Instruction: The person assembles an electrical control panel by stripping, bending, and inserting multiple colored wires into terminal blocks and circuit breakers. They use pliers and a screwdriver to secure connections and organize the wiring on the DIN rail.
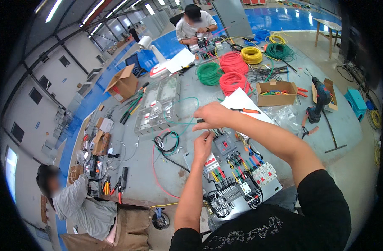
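Note:
An electrical mounting plate [272, 193] with wired components lies before me on the table. My left hand [203, 145] is closed at its far left edge, beside a black moulded-case breaker [224, 143] and a row of white miniature breakers [211, 162]. What its fingers hold is hidden. Just above, my right hand [213, 115] is closed in a pinch; a short dark piece shows at its fingertips, too small to name. A thin green wire [181, 122] runs close to these fingertips. Black leads rise from the breaker beneath my right hand. Near me are contactors [246, 188] and terminal blocks [230, 193].
Pliers [246, 111] lie on white paper beyond my right forearm. Coils of red wire [233, 62] and green wire [210, 74] sit farther back. A cordless drill [319, 100] stands right, beside a cardboard box [277, 99]. Co-workers sit at left [82, 205] and far side [195, 25].

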Motion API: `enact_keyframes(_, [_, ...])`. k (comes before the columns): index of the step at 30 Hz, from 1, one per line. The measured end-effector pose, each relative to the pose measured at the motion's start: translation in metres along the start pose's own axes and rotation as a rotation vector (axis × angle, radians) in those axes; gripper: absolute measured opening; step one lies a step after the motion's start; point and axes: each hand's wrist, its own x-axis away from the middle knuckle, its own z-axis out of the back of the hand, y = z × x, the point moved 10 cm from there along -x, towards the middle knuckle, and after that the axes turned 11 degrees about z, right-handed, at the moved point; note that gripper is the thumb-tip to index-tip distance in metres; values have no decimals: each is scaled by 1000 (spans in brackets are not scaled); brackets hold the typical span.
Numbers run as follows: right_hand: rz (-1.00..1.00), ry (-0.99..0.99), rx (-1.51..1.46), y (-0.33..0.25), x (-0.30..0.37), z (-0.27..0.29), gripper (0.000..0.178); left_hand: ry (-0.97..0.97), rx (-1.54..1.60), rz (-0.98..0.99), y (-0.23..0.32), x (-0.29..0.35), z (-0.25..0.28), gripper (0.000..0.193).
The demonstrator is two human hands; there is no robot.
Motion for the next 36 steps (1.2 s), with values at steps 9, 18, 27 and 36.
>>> enact_keyframes(9, [-253, 308, 187, 35, 26, 53, 48, -21, 72, -38, 8, -2, -6, 24])
enact_keyframes(18, [-439, -109, -148, 2, 30, 34, 58, 0, 18, -8, -1, 3, -1, 23])
enact_keyframes(27, [-211, -214, -63, 0, -25, -15, 63, 15, -49, -81, 12, 3, -4, 21])
enact_keyframes(36, [160, -319, 33, -96, -4, 7, 53, 108, -73, -204, 9, -2, -4, 21])
